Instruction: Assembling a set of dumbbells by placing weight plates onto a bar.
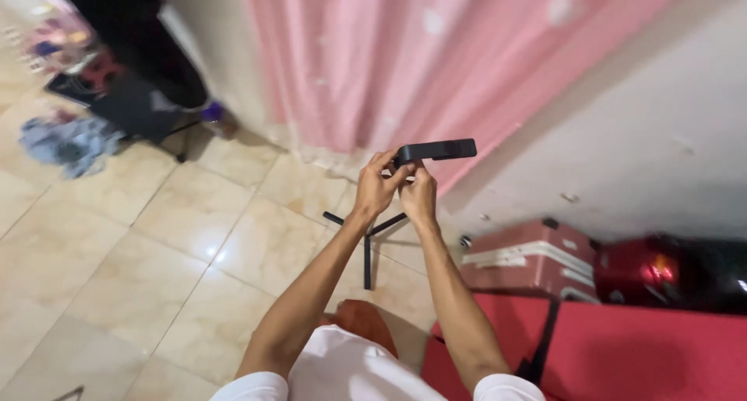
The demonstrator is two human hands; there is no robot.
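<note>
White shirt fabric [354, 366] fills the bottom edge nearest the lens, and from it our two forearms rise side by side toward the middle of the view. They meet at a slim black bar-shaped device [437, 150], held up in front of us above the tiled floor [117, 245]. Its long axis runs nearly level, left to right, with most of its length reaching out to the right of both hands and tipped very slightly upward at the far end.

Our left hand [376, 187] sits at the bar's near, left end, fingers curled and thumb brought up against them, pinching that end from below and the side. Our right hand [420, 192] is pressed close against the left, knuckles touching, its fingertips closed on the underside of the same end. So both hands crowd one end and the rest of the bar hangs free to the right; the right hand is the nearer to that free length.

Below the hands, black tripod legs [366, 241] splay on the floor, directly under the wrists. We cannot tell whether the bar is joined to them. A pink curtain [405, 51] hangs behind, and a red suitcase [529, 261] lies to the right.
</note>
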